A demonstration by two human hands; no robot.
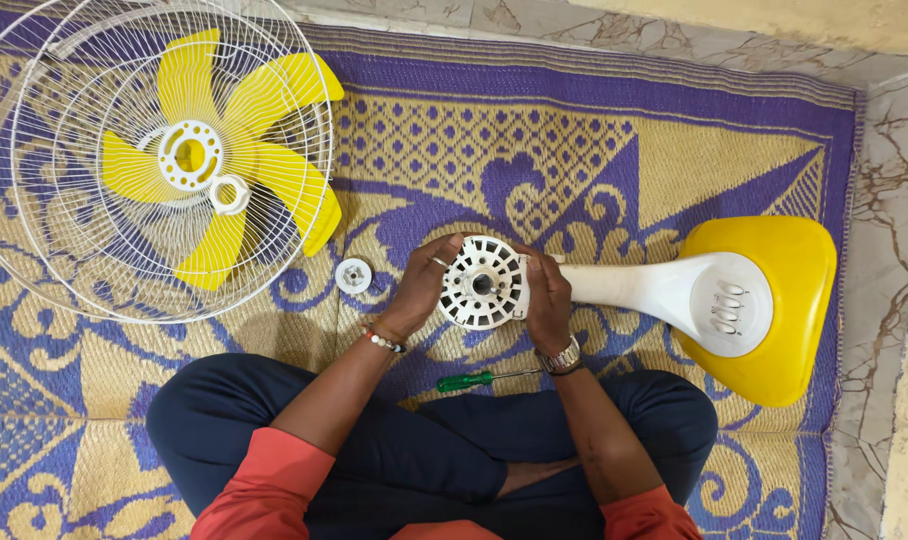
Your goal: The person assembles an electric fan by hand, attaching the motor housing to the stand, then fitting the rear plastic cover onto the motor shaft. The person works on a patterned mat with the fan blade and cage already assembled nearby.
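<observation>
Now both hands clasp the white motor housing (482,283) — left hand (422,285), right hand (548,298); the small cap (353,275) on the mat (594,140) could get nudged away unnoticed.

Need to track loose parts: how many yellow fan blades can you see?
5, all on one yellow blade wheel inside the white wire guard on the mat, upper left; none looks hidden.

A home floor used as a repair spot

A woven purple-and-gold mat (614,130) covers marble-patterned floor tiles (889,200) beside a plain wall (774,15).
</observation>
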